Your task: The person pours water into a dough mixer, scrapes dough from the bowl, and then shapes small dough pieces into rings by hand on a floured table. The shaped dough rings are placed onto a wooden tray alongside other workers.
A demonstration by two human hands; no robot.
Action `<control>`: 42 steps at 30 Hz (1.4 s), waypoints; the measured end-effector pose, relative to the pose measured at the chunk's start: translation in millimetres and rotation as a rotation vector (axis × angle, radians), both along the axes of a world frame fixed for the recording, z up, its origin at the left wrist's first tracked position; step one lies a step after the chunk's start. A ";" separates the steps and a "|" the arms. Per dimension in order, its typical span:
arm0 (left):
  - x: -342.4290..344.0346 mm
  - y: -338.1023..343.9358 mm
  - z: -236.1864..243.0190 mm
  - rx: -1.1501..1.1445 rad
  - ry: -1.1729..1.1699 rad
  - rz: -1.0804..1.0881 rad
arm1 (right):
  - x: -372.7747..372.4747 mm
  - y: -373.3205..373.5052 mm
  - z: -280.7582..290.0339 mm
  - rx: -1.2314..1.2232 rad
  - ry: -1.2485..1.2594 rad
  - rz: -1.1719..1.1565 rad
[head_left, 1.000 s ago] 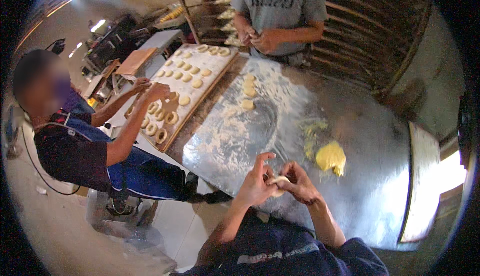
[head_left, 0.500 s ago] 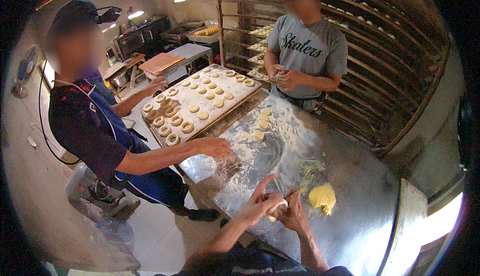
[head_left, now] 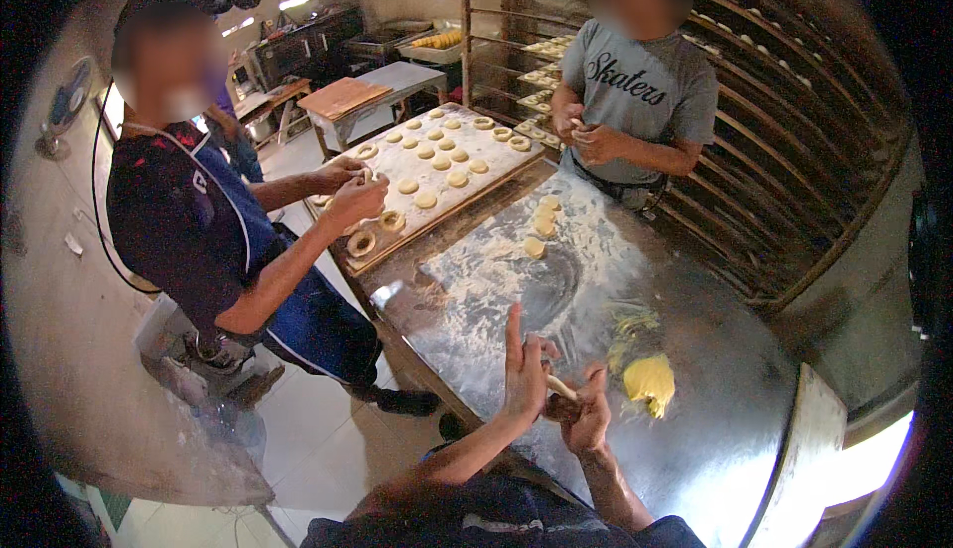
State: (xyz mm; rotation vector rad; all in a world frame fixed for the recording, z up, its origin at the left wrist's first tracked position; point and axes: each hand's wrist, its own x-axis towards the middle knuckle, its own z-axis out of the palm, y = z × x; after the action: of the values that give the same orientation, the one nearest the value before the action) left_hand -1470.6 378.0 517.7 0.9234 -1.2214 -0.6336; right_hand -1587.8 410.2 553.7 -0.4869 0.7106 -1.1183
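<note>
My left hand (head_left: 525, 377) is above the near edge of the metal table, its index finger pointing up and its other fingers curled at a piece of pale dough (head_left: 562, 387). The other end of that dough is in my right hand (head_left: 588, 412), so it stretches as a short strip between the two. My fingers partly hide it. To the right of my hands sits a glossy yellow lump (head_left: 649, 383), with a yellow smear beside it. Several flat dough rounds (head_left: 535, 247) lie in a row on the floured tabletop (head_left: 476, 295) farther off.
At the left, a co-worker in a blue apron (head_left: 298, 320) holds dough over a floured board (head_left: 392, 225) bearing dough rounds and rings. Across the table, a person in a grey shirt (head_left: 635, 91) has both hands together at a small piece. Behind stands a wooden rack (head_left: 764, 151) with trays.
The dough between my hands now shows as a stretched strip, and my left index finger points more upright. The co-worker at the left has drawn both hands together over the board.
</note>
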 end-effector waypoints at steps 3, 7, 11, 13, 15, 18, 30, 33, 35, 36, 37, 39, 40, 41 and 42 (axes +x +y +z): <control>2.2 -2.7 7.2 -0.218 -0.173 0.081 | 0.4 0.4 2.0 -0.222 0.107 -0.036; 8.2 -3.1 21.9 0.599 0.622 -0.225 | 5.6 -4.1 -0.5 -0.233 0.130 0.011; 17.5 -2.0 32.5 -0.493 -0.298 0.138 | 12.6 -10.2 -1.0 -0.278 0.295 0.043; 22.1 -4.4 32.7 0.003 -0.115 0.038 | 17.6 -12.4 1.8 -0.218 0.261 -0.043; 28.0 -9.4 27.9 0.330 0.230 -0.101 | 24.7 -14.5 5.8 -0.196 0.201 -0.024; 39.7 -20.2 13.0 0.287 0.306 -0.212 | 38.9 -21.3 11.3 -0.193 0.119 0.135; 111.6 -57.0 23.8 -0.175 -0.218 0.040 | 110.8 -77.6 -1.2 -0.180 0.316 0.154; 134.9 -81.0 27.7 -0.053 -0.120 0.109 | 127.8 -102.9 -8.1 -0.272 0.336 0.160; 146.4 -97.4 24.4 0.343 0.224 0.087 | 145.3 -115.7 -11.1 -0.223 0.306 0.172; 153.4 -104.5 21.9 0.335 0.326 0.032 | 155.6 -120.8 -11.5 -0.200 0.289 0.138; 161.4 -109.2 19.0 0.107 0.058 0.140 | 165.3 -126.0 -10.5 -0.121 0.361 0.183; 180.2 -114.5 14.7 -0.401 -0.467 0.278 | 182.5 -138.3 -5.1 -0.195 0.427 0.270; 190.0 -116.5 13.7 -0.478 -0.580 0.327 | 186.1 -150.6 -0.3 -0.240 0.516 0.405; 204.3 -119.2 14.0 -0.441 -0.654 0.339 | 190.8 -162.4 4.6 -0.478 0.615 0.504; 213.3 -122.8 15.4 -0.295 -0.605 0.337 | 191.8 -177.4 10.9 -0.633 0.725 0.602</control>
State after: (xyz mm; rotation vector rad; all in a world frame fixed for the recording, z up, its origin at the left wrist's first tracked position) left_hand -1257.2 255.2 533.1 1.0716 -1.5886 0.1137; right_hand -1396.0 232.8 564.6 -1.5855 0.7367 -0.5485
